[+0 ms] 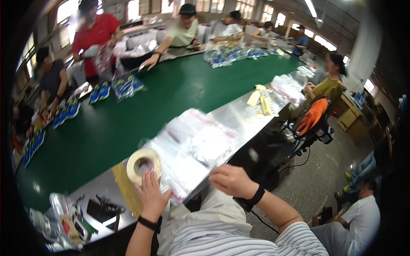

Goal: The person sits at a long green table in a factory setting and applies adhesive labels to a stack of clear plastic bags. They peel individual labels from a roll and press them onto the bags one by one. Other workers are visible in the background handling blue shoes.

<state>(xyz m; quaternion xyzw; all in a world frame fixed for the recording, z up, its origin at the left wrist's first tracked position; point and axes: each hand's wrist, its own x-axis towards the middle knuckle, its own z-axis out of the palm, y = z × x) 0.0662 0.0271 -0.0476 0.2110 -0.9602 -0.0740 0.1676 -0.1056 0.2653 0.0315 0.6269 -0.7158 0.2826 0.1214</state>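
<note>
My left hand point(152, 194) lies with its fingers spread at the lower edge of a wide roll of pale tape point(133, 167), its fingertips near the roll's hollow core. Beside the roll, clear plastic bags point(194, 138) are heaped on the metal edge of the table, and their near end comes close to my left thumb. My right hand point(231, 181) is closed, its fingers curled together just off the near corner of that pile. Whatever it pinches, if anything, is hidden or too small to name.
A green conveyor belt point(171, 96) runs beyond the metal ledge. Blue-and-yellow items point(100, 92), some bagged, lie along its far side. Several co-workers sit or stand around it. A fan with orange blades point(314, 116) stands at right; tools and packets point(70, 222) lie at lower left.
</note>
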